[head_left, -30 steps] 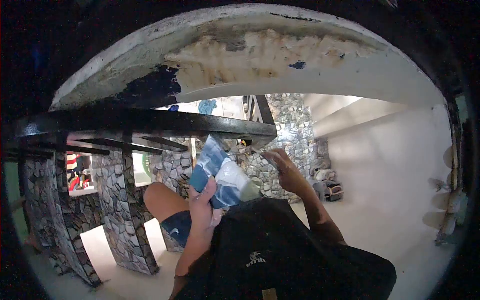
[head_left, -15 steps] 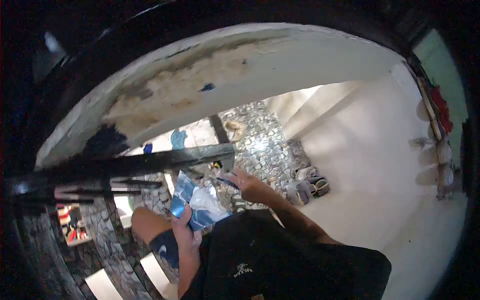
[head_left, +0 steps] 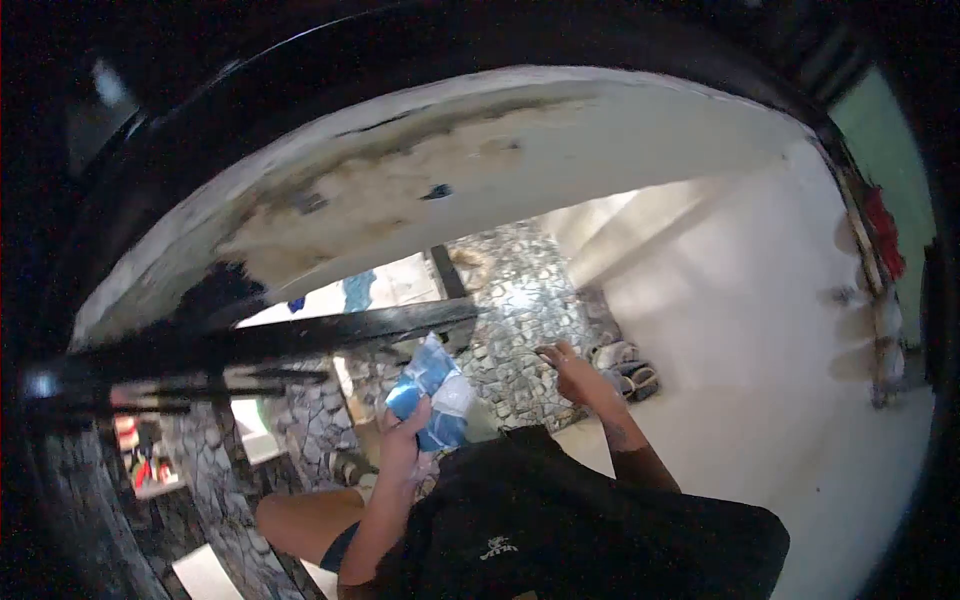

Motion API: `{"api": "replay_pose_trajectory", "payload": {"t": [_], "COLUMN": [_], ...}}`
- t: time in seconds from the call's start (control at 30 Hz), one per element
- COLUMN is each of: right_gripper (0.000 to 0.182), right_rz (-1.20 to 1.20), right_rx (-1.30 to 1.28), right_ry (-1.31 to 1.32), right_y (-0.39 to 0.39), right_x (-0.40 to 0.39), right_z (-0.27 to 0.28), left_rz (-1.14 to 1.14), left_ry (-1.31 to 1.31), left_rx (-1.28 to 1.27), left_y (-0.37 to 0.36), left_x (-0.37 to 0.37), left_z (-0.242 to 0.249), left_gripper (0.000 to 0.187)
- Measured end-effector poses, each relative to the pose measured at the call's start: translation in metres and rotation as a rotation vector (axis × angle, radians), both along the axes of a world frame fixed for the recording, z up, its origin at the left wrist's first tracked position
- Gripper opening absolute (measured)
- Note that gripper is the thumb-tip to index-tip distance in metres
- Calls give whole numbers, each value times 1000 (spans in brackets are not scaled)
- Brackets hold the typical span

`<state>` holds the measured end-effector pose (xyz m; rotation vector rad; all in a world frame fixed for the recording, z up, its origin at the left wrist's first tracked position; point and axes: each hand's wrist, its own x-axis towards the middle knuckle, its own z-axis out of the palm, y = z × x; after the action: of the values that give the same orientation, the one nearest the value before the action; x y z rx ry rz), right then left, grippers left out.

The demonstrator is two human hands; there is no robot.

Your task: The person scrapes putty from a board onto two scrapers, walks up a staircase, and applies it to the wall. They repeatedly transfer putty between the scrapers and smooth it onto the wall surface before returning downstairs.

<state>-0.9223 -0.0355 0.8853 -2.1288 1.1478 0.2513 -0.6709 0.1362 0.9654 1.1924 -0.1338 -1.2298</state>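
Note:
In front of my black shirt, my left hand [head_left: 405, 432] is closed on a blue and white plastic packet [head_left: 440, 385]. The thumb lies over the packet's near side, and its shiny film catches the light. My right hand [head_left: 578, 375] is apart from the packet, out to the right above the stone floor. Its fingers are bent toward each other at the tips. Something small and dark may be between them, but it is too blurred to name.
A dark rail [head_left: 300, 335] crosses on the left, over stone-faced steps [head_left: 205, 450]. Several shoes [head_left: 628, 372] sit by the white wall [head_left: 740, 330] on the right. A stained beam [head_left: 400, 190] spans overhead. Blue cloth [head_left: 358, 292] lies beyond the rail.
My right hand has moved away from the packet to the right. My left hand and the packet have shifted slightly right and turned more upright. My bare leg has moved lower in view.

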Motion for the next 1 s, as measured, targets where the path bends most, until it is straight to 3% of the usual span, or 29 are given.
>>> {"api": "replay_pose_trajectory", "payload": {"t": [0.07,0.1,0.17,0.27,0.33,0.5,0.6,0.67,0.8,0.9,1.0], "right_gripper": [64,62,58,53,52,58,62,65,69,49,69], "right_rz": [115,217,404,476,475,568,545,453,524,633,538], "right_rx": [-48,-25,16,54,65,72,49,181,186,-55,37], "right_ry": [-52,-54,-50,-142,-102,-231,-271,-316,-237,-271,-217], "right_y": [0,0,-1,12,19,21,21,19,23,26,32], "right_x": [16,26,46,76,91,113,115,112,134,142,144], "right_z": [-2,-2,-1,-14,-5,-15,-43,-56,-20,-33,-30], "left_rz": [0,108,110,109,86,185,266,213,270,351,380], "left_ry": [-85,-48,-31,-30,-63,89,194,151,185,143,120], "left_rx": [46,106,121,133,171,-45,-81,-98,-131,-77,-11], "left_y": [16,13,28,53,58,63,70,74,70,75,79], "left_x": [10,9,24,60,74,82,74,79,81,82,85], "left_z": [-5,14,13,8,12,-13,-17,-18,-9,-15,-32], "left_gripper": [42,31,32,32,32,31,31,32,32,31,32]}}
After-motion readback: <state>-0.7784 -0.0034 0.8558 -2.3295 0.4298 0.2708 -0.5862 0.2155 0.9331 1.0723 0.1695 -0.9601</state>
